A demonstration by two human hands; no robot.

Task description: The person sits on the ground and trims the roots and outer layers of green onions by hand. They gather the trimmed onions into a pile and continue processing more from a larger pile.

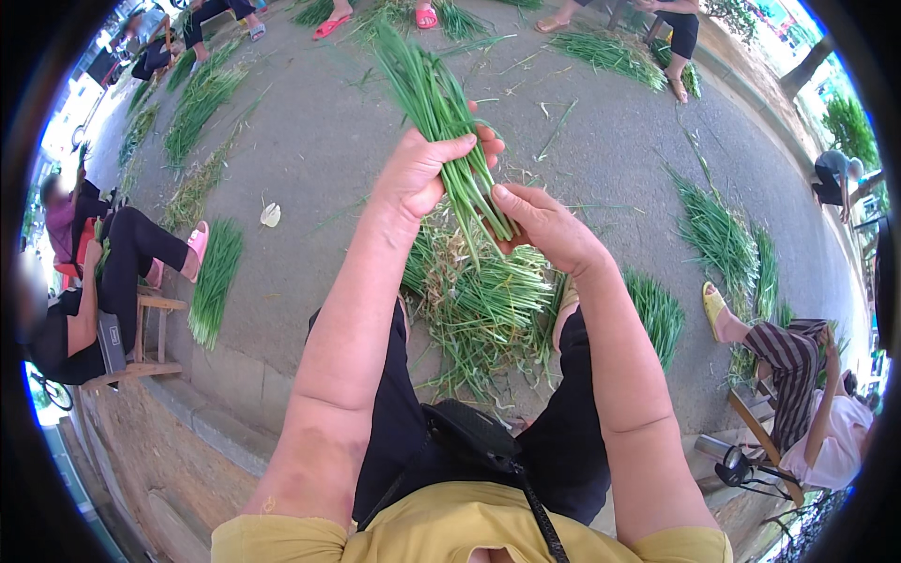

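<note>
Two bare hands share one bunch [436, 117] of long green stalks at the upper middle of the frame, seen from where I stand. The left hand [422, 169] is wrapped round its middle, thumb pressed across the front and fingers [492, 146] curled behind, some tips showing past the stalks' right edge. The right hand [556, 228] pinches the paler lower ends, thumb in front, the other fingers mostly hidden behind. So the bunch lies within both grips, its leafy tops fanning out beyond the left hand toward the top of the frame.

One loose heap [488, 314], green mixed with straw-coloured bits, sits on the pavement [319, 122] at the centre of the frame, below the hands and between two dark trouser legs. One green pile [655, 314] lies to its right; farther right are a broad pile [713, 230] and a narrow pile [766, 267], side by side. At left I count one long pile [216, 281] and, near it, one white scrap [270, 216].

One black bag [472, 433] rests in the lap, lower middle. Two red sandals [330, 26] show at the top edge, one yellow sandal [713, 310] at right, one wooden stool [161, 302] at left.
</note>
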